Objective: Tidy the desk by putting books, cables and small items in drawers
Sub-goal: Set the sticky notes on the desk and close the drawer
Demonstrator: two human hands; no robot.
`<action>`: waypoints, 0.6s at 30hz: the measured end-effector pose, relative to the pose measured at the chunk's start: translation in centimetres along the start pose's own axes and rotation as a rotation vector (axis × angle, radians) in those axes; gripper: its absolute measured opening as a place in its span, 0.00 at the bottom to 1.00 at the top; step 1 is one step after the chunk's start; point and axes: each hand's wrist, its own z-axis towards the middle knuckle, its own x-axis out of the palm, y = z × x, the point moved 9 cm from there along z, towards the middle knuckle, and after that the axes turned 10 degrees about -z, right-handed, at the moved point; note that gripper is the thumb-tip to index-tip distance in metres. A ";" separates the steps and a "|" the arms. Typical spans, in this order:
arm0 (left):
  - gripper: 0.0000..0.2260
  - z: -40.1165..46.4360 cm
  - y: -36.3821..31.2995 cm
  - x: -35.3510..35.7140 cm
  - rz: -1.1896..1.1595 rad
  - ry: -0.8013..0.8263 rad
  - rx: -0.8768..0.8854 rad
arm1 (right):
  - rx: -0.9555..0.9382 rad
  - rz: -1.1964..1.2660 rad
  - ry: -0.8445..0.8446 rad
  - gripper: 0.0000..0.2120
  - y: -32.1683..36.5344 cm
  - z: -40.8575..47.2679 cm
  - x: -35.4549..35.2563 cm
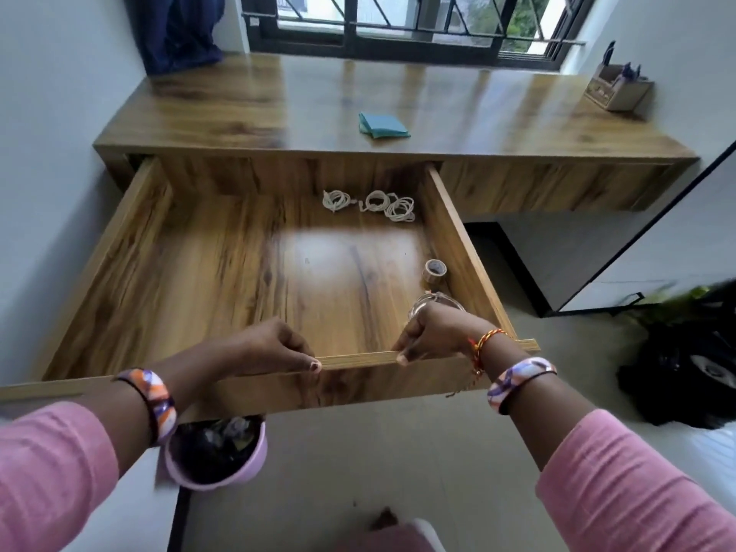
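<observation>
Wooden drawer (223, 272) pulled wide open; near front edge gripped by left hand (275, 346) and right hand (432, 336), fingers curled over rim; 3 white cable coils (370, 205) at far right inside; tape roll (434, 270) against right wall; teal cloth (382, 125) on desk (278, 97).

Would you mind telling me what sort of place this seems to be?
Probably a home study or bedroom: a long wooden desk built in under a barred window, a pen holder in its corner, and an open drawer holding coiled cables.
</observation>
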 end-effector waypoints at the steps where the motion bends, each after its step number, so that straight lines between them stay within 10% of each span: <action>1: 0.05 -0.2 0.0 0.1 -0.005 -0.004 -0.010 | -0.018 0.005 0.005 0.13 0.0 0.0 0.0; 9: 0.10 1.8 -4.2 0.0 0.287 0.166 -0.331 | -0.432 -0.147 0.192 0.13 1.2 0.0 -2.3; 18: 0.08 12.6 -18.9 -1.6 -0.326 -0.251 -0.073 | -0.565 -0.116 -0.239 0.08 -9.8 2.2 -21.1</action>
